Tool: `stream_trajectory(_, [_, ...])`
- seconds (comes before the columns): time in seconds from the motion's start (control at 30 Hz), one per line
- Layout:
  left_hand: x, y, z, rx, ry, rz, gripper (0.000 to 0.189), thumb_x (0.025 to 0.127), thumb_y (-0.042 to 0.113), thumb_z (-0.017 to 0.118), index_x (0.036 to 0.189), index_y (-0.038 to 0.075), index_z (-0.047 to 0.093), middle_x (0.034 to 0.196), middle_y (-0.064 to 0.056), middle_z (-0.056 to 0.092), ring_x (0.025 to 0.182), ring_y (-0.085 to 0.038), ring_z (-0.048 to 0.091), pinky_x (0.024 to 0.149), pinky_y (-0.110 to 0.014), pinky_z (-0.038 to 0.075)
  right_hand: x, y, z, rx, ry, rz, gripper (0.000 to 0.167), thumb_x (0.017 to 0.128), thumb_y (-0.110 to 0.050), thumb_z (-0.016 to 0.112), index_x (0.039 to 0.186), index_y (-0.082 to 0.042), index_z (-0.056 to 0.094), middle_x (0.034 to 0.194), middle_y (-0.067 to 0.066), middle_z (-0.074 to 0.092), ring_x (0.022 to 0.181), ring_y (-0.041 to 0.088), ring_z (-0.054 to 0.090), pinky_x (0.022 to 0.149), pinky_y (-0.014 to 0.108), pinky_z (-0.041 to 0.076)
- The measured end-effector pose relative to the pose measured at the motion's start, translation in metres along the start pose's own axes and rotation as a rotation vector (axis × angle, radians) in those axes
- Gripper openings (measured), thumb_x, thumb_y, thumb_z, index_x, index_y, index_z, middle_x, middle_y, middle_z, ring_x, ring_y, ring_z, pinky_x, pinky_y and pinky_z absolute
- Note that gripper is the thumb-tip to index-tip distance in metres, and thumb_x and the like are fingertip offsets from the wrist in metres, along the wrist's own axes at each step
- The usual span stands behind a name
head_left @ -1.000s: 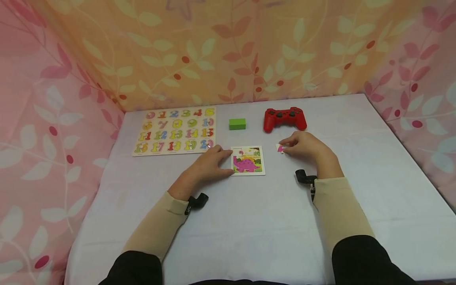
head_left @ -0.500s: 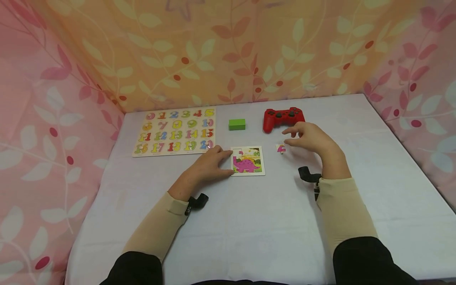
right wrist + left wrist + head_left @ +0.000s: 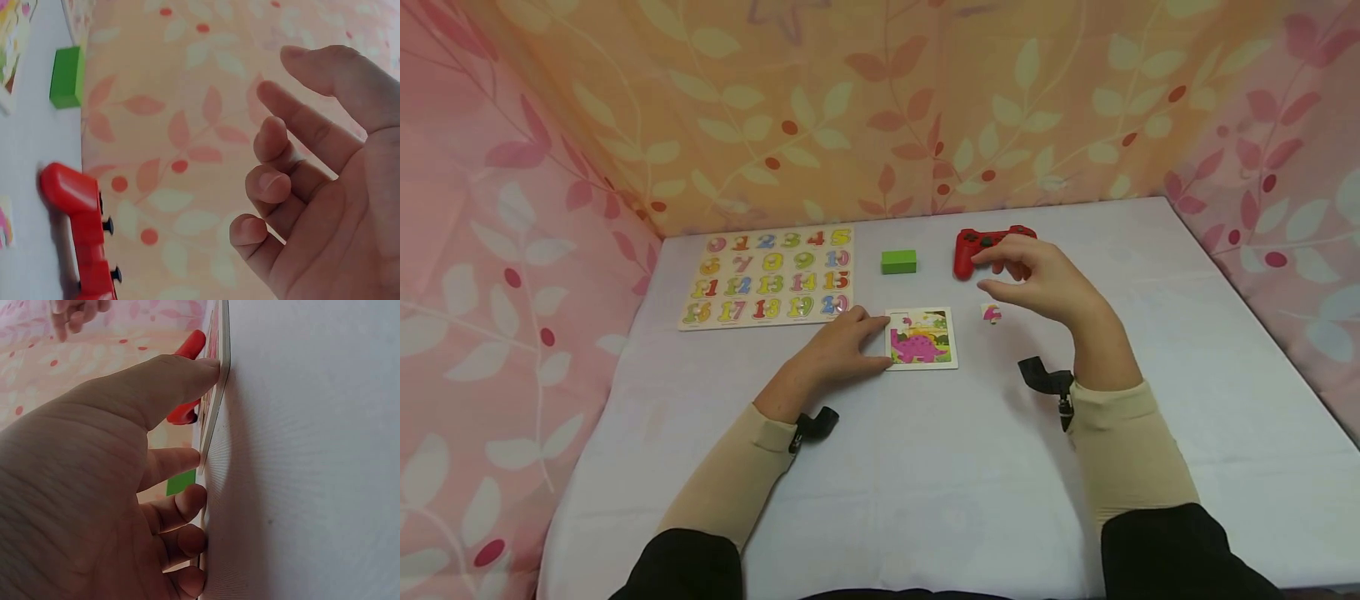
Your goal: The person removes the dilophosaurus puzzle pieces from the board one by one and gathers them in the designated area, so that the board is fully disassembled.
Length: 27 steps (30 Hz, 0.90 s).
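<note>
A small square jigsaw puzzle (image 3: 921,340) with a purple dinosaur picture lies flat on the white table; its upper left part shows a pale gap. My left hand (image 3: 838,350) rests at its left side, thumb and index finger touching the edge near the two left corners. In the left wrist view the thumb (image 3: 194,381) presses on the board's rim. A loose jigsaw piece (image 3: 991,313), pink and white, lies right of the puzzle. My right hand (image 3: 1045,279) hovers above and beyond that piece, thumb and fingers apart, nothing between them.
A red game controller (image 3: 973,246) sits behind the right hand, partly covered by it in the head view. Left of it stands a green block (image 3: 898,262). A number board (image 3: 771,275) lies at the back left. Patterned cloth (image 3: 925,108) hangs along the back and sides.
The right hand has let go of the loose jigsaw piece and risen from it, passing over toward the controller. The piece stays on the table. The left hand has kept its place.
</note>
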<state>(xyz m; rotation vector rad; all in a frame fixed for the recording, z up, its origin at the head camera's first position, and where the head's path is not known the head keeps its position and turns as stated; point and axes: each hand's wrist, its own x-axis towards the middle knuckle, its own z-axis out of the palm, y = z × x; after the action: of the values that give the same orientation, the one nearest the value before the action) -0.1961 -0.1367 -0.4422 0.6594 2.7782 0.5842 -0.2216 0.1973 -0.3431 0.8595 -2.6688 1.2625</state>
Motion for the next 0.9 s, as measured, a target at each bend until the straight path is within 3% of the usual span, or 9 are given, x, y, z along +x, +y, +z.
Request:
stream_trajectory(0.23, [0.001, 0.0, 0.0, -0.008, -0.007, 0.002, 0.079, 0.088, 0.054, 0.074, 0.155, 0.021, 0.048, 0.119, 0.001, 0.05, 0.101, -0.016, 0.048, 0.084, -0.033, 0.045, 0.008, -0.017, 0.024, -0.001, -0.044, -0.078, 0.036, 0.088, -0.011, 0.081, 0.123, -0.011, 0.072, 0.097, 0.001, 0.058, 0.082, 0.021, 0.047, 0.072, 0.034, 0.042])
stream_trajectory(0.43, [0.002, -0.001, 0.002, 0.004, -0.003, -0.011, 0.079, 0.088, 0.056, 0.074, 0.155, 0.022, 0.048, 0.121, 0.001, 0.05, 0.102, -0.016, 0.048, 0.085, -0.034, 0.045, 0.018, -0.023, 0.053, -0.049, -0.191, -0.076, 0.043, 0.091, -0.02, 0.079, 0.131, -0.011, 0.068, 0.097, 0.002, 0.056, 0.082, 0.024, 0.05, 0.071, 0.037, 0.042])
stream_trajectory(0.73, [0.003, -0.003, 0.002, 0.023, -0.006, 0.008, 0.079, 0.089, 0.057, 0.073, 0.155, 0.022, 0.048, 0.12, 0.001, 0.05, 0.099, -0.016, 0.048, 0.081, -0.033, 0.045, 0.027, -0.004, 0.087, -0.108, -0.405, 0.052, 0.05, 0.093, -0.021, 0.075, 0.139, -0.005, 0.064, 0.105, 0.013, 0.061, 0.088, 0.025, 0.055, 0.078, 0.038, 0.046])
stream_trajectory(0.9, [0.001, -0.002, 0.0, 0.009, -0.013, 0.006, 0.078, 0.09, 0.056, 0.072, 0.156, 0.023, 0.047, 0.122, 0.001, 0.05, 0.1, -0.016, 0.048, 0.083, -0.033, 0.045, 0.031, 0.01, 0.101, -0.154, -0.489, 0.148, 0.055, 0.096, -0.023, 0.072, 0.145, -0.004, 0.057, 0.103, 0.01, 0.058, 0.093, 0.023, 0.054, 0.082, 0.038, 0.045])
